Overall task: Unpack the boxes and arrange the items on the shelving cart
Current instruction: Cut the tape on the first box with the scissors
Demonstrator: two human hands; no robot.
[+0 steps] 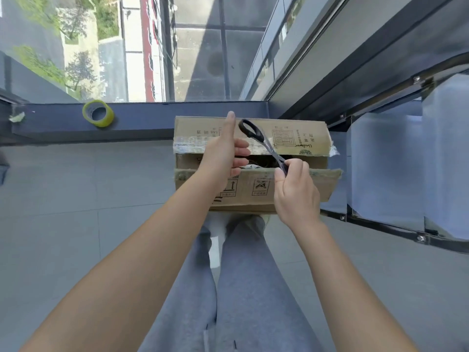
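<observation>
We see a matt brown cardboard box (253,158) with glossy tape scraps, black-plastic-handled metal scissors (264,146) — and a shiny tape roll (98,113), upper left.

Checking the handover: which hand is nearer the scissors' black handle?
Left. The left hand, fingers straight, sits just beside the scissors' black handle without gripping it; the right hand pinches the blade end, farthest from the handle.

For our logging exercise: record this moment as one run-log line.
box: flaps parted | right hand: pinches scissors by blades, handles up | left hand: open beside handles | tape roll: on ledge
</observation>
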